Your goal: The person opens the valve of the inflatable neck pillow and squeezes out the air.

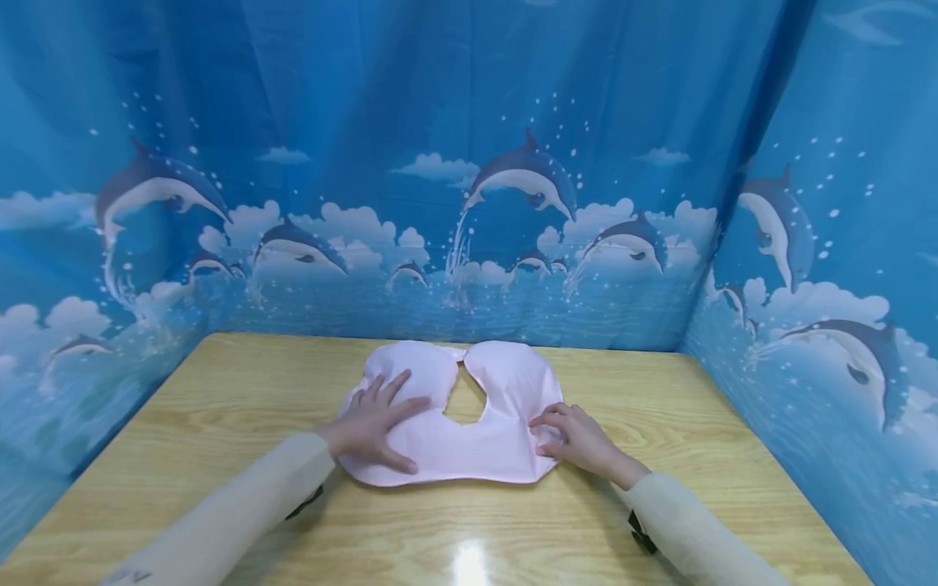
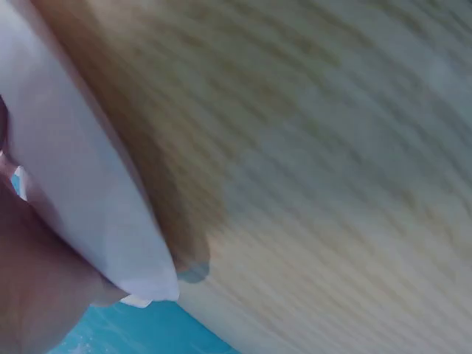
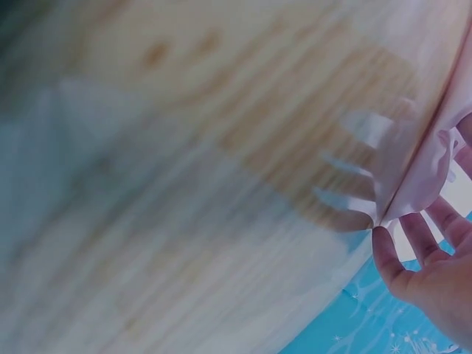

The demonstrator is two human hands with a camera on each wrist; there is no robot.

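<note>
Head view: a pale pink U-shaped cloth lies flat on a light wooden table, near the table's far edge and about midway between its left and right sides. Its two rounded lobes point away from the person and meet at a narrow joint at the far end, enclosing an opening through which the wood shows.

To the left of the cloth, a cream sleeve runs diagonally across the table. The left hand rests palm down on the cloth's left lobe, fingers straight and spread, thumb reaching toward the cloth's near edge; it presses the fabric and grips nothing. On the cloth's right side, the right hand sits at the outer edge of the right lobe with its fingers bent onto the fabric; whether they pinch the edge or merely rest on it cannot be told from this view. A second cream sleeve extends from that hand toward the table's near right corner.

Behind the table and along both its sides hangs a blue backdrop printed with dolphins and clouds.

Left wrist view: blurred; a white-pink fold of the cloth lies against the wood grain of the table.

Right wrist view: also blurred; straightened fingers touch the cloth's edge where it meets the table.
</note>
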